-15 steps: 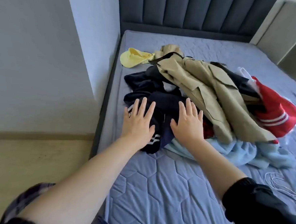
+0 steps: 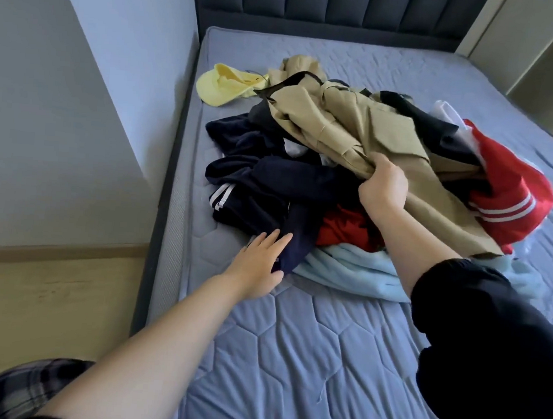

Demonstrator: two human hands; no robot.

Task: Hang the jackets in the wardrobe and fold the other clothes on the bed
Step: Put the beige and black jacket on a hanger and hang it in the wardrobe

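A heap of clothes lies on the blue quilted bed [image 2: 307,358]. On top is a tan jacket [image 2: 349,126], and my right hand [image 2: 384,185] grips its lower edge. A navy garment with white stripes [image 2: 263,188] spreads at the heap's left. My left hand [image 2: 259,268] lies flat with straight fingers at the navy garment's near edge, touching it. A red garment with white stripes [image 2: 511,199] sits at the right, a light blue one [image 2: 352,270] under the heap's front, and a yellow cap [image 2: 223,84] at the far left.
A dark padded headboard [image 2: 315,9] closes off the far end of the bed. A grey wall [image 2: 80,97] and wooden floor [image 2: 49,298] are on the left. Pale cabinet panels [image 2: 526,40] stand at the far right.
My right hand left the navy garment, moved right and up, and took hold of the tan jacket. My left hand slid back toward me to the navy garment's near edge.
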